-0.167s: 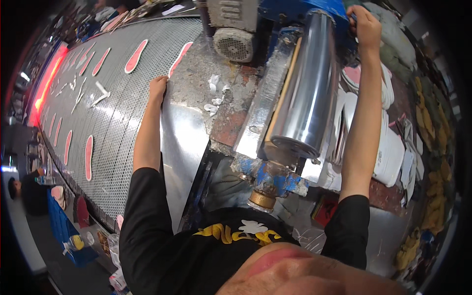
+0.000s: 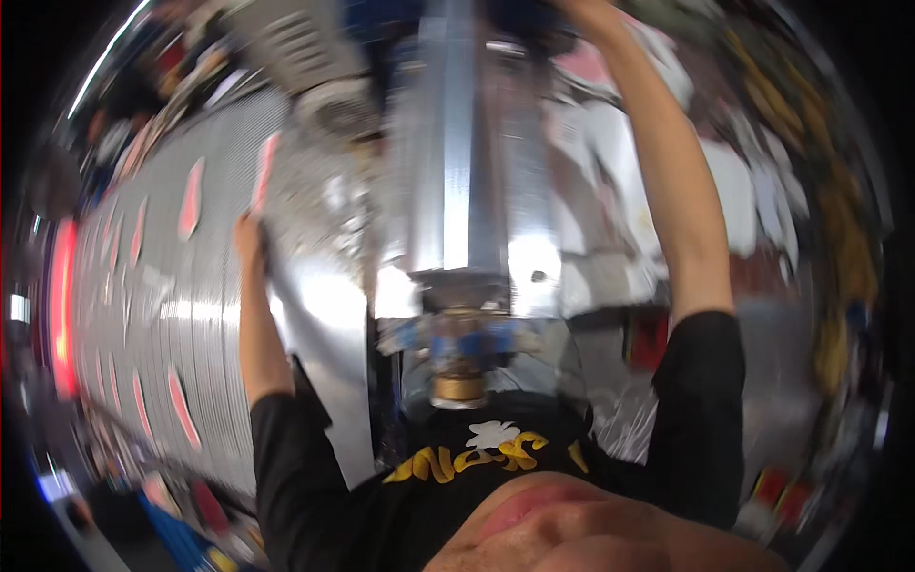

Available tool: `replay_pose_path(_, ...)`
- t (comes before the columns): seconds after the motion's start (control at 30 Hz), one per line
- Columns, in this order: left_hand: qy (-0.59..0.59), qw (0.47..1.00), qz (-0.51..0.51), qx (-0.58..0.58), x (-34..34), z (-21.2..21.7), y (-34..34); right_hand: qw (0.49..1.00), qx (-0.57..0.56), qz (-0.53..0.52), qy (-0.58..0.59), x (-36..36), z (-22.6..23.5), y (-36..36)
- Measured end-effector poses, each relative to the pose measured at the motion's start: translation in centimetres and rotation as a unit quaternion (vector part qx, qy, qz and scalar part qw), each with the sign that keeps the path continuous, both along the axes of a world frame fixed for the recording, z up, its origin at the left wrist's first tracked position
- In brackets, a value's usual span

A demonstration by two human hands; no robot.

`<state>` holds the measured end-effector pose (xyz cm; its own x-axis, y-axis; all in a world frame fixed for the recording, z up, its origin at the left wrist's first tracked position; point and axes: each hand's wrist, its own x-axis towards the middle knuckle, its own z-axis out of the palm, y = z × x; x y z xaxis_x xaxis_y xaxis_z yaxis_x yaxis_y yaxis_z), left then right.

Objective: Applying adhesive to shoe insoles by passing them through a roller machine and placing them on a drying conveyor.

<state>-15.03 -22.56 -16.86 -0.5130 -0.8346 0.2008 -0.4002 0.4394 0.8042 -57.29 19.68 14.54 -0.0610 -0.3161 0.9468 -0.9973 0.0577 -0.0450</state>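
Observation:
My left hand point(image 2: 249, 234) is at the right edge of a grey mesh conveyor belt point(image 2: 205, 334), against the near end of a pink, white-edged insole point(image 2: 268, 164). Motion blur smears its fingers, so I cannot see whether they grip the insole. At the top edge, beyond a shiny metal roller point(image 2: 456, 124), my right hand point(image 2: 583, 10) is mostly cut off, close to a dark blue machine part. Several more pink insoles, among them one insole point(image 2: 193, 198) at the far side, lie spaced out on the belt.
A grey motor housing point(image 2: 300, 52) stands at the back. White shoe-sole-shaped pieces point(image 2: 610, 181) are piled right of the roller. A brass fitting point(image 2: 458, 389) sticks out toward my chest. At far left a red heater point(image 2: 65, 310) glows. A metal sheet point(image 2: 324, 353) borders the belt.
The view has swung, so the roller and belt appear farther left and blurred. My right hand has slid mostly out of the top edge. My left hand is still at the insole's near end.

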Motion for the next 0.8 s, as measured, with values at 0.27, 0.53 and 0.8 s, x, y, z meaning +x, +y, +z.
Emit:
replay_pose_path(0.27, -0.104, 0.994, -0.001, -0.040, 0.0, 0.7, -9.2, 0.928, 0.123, -0.260, -0.236, 12.8, 2.1, 19.7)
replay_pose_path(0.53, -0.185, 0.973, -0.091, -0.099, -6.7, 0.5, -10.5, 0.675, 0.417, -0.468, -0.390, 21.1, -6.9, 29.1)
replay_pose_path(0.8, -0.162, 0.972, -0.114, -0.125, -5.6, 2.2, -12.6, 0.850, 0.181, -0.335, -0.365, 19.9, -8.4, 32.6)
